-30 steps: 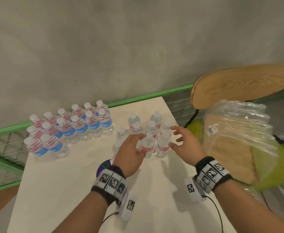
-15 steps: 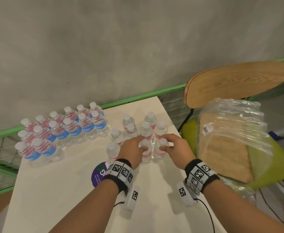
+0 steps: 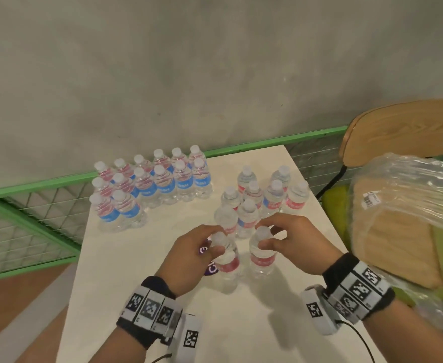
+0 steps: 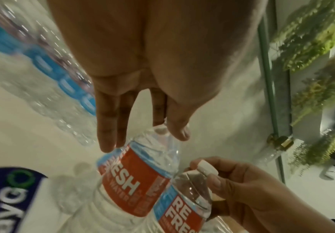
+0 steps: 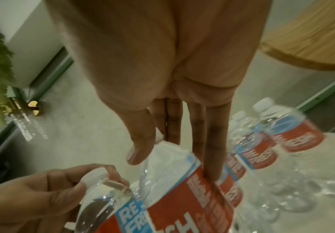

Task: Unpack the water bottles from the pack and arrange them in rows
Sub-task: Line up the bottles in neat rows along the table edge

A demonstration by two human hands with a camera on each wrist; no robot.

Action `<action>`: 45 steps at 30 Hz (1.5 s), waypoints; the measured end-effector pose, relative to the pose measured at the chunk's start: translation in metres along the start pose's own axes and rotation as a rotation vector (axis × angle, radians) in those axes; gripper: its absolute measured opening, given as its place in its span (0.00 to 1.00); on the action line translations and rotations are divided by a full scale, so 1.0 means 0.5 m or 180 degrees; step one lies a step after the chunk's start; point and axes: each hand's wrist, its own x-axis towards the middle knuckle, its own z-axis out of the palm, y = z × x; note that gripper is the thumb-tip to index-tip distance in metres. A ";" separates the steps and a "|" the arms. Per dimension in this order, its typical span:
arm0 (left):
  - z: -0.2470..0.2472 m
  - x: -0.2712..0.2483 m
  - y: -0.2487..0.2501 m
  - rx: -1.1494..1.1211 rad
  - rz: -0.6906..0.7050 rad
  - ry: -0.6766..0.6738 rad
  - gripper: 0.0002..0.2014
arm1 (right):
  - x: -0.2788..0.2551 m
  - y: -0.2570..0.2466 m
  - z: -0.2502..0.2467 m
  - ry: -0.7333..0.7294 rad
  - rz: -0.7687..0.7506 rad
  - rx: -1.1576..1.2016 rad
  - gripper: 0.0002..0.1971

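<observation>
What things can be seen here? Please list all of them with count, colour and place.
Rowed bottles: fourteen, clear, blue-red labels, table's far left.
Loose bottles: about eight, clear, red labels, far right.
Held bottles: two, clear, red labels, left one, right one.
Sticker: one, purple, under left one.
Table: one, white.
Chair: one, wooden, right of table.
Wrap: one, clear, on chair.
Railing: one, green, behind table.
Left hand, right hand: each gripping a bottle's top.

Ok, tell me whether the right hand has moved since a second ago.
Yes. The right hand has pulled back toward the person, away from the loose bottle cluster, carrying a bottle by its neck.
</observation>
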 end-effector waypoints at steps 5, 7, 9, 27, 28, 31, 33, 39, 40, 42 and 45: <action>-0.135 -0.080 -0.079 0.0091 -0.0125 0.0503 0.16 | 0.068 -0.083 0.104 -0.0370 -0.0253 -0.0059 0.17; -0.184 -0.096 -0.123 0.0128 -0.0338 0.0776 0.17 | 0.104 -0.113 0.147 -0.0519 -0.0288 0.0027 0.16; -0.229 -0.102 -0.167 0.0108 -0.0576 0.1026 0.18 | 0.143 -0.145 0.183 -0.0602 -0.0315 0.0063 0.15; -0.298 -0.080 -0.300 0.0921 -0.1014 0.1491 0.17 | 0.462 -0.308 0.376 -0.0156 -0.0240 -0.0626 0.13; -0.297 -0.081 -0.300 0.0892 -0.1009 0.1530 0.18 | 0.470 -0.312 0.380 -0.0116 -0.0245 -0.0639 0.13; -0.299 -0.080 -0.302 0.0803 -0.1039 0.1579 0.18 | 0.486 -0.322 0.391 0.0026 -0.0271 -0.0683 0.12; -0.301 -0.075 -0.305 0.0770 -0.1051 0.1585 0.18 | 0.493 -0.322 0.399 0.0111 -0.0279 -0.0681 0.12; -0.302 -0.066 -0.314 0.0629 -0.1082 0.1606 0.18 | 0.496 -0.307 0.405 -0.0088 -0.0588 -0.0646 0.26; -0.302 -0.063 -0.316 0.0608 -0.1089 0.1596 0.17 | 0.497 -0.303 0.403 -0.0142 -0.0624 -0.0700 0.27; -0.304 -0.056 -0.318 0.0608 -0.1111 0.1569 0.17 | 0.501 -0.297 0.397 -0.0112 -0.0604 -0.0750 0.26; -0.307 -0.049 -0.322 0.0570 -0.1146 0.1540 0.17 | 0.506 -0.287 0.391 0.0046 -0.0395 -0.0857 0.22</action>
